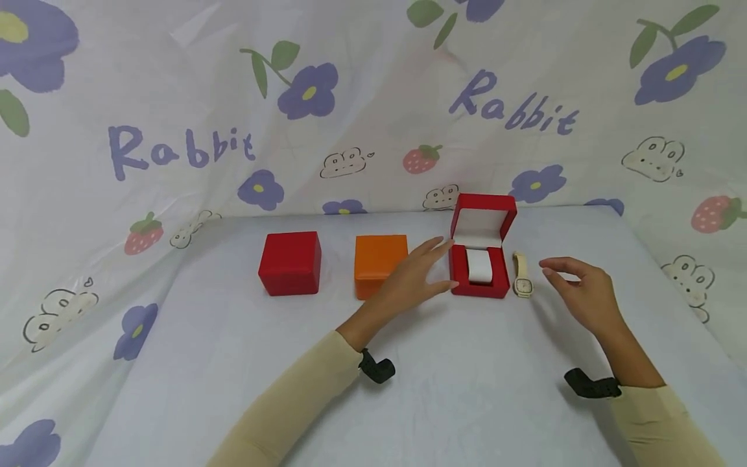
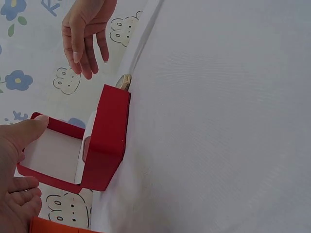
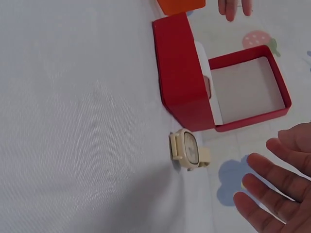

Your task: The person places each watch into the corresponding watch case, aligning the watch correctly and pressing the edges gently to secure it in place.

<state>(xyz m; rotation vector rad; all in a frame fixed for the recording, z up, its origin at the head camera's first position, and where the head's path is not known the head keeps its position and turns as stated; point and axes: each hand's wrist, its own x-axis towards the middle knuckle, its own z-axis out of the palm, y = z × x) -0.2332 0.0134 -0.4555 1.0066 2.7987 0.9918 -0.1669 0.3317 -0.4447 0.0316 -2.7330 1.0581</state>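
Note:
A red watch box (image 1: 460, 264) stands with its lid up, showing a white cushion (image 1: 480, 266) inside. Just right of it lies a cream wristwatch (image 1: 523, 286), its strap stretched toward the back. My left hand (image 1: 411, 275) is spread at the box's left side, holding nothing; in the left wrist view its thumb overlaps the lid, and whether it touches cannot be told. On the other side, my right hand (image 1: 586, 295) hovers to the right of the watch, fingers loosely bent and apart from it. The right wrist view shows the watch (image 3: 187, 149) beside the box, with nothing in that hand.
A closed orange box (image 1: 379, 253) stands partly behind my left hand. Farther left is a closed red box (image 1: 290, 263). The white tabletop (image 1: 432, 389) meets a patterned cloth (image 1: 373, 155) at the back.

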